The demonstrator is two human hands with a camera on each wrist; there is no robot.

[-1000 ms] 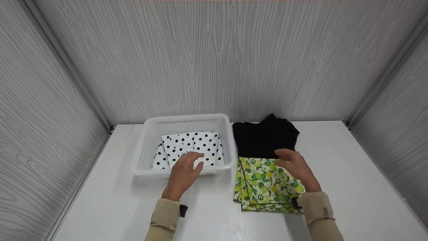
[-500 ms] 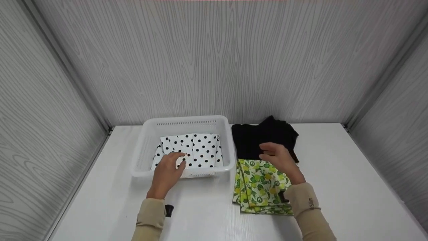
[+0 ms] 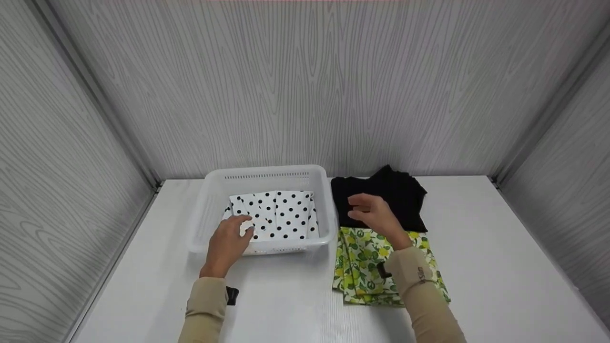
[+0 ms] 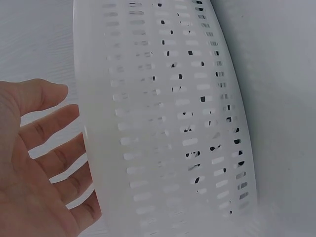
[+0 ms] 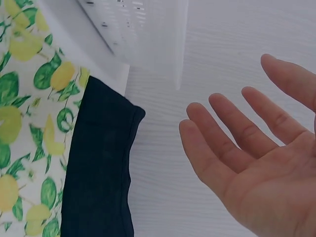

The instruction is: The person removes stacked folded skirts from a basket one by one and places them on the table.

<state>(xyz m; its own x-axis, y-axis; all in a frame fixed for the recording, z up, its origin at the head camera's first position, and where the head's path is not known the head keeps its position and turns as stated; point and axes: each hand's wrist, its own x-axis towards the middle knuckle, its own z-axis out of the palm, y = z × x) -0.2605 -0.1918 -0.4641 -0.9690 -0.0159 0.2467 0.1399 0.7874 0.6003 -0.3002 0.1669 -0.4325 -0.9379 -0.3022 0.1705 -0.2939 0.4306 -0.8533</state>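
Observation:
My left hand (image 3: 228,243) hovers at the front left rim of the white plastic basket (image 3: 205,228), fingers spread and lightly bent. In the left wrist view its fingers reach behind the slotted basket wall (image 4: 148,118). Inside the basket lies a folded white cloth with black dots (image 3: 290,214). My right hand (image 3: 376,216) hangs over the folded black cloth (image 3: 348,190), nothing in its grasp. The right wrist view shows that hand (image 5: 261,153) with loosely bent fingers, apart from the black cloth. Below its wrist lies a folded lemon-print cloth (image 3: 357,267), overlapping the black one's front edge.
Everything stands on a white table (image 3: 476,247). Grey wood-grain panels (image 3: 305,85) close it in at the back and both sides. The basket stands close to the left edges of the two folded cloths.
Both hands have moved left: the left along the basket's front rim, the right from the lemon-print cloth up over the black cloth. The basket and cloths stay where they were.

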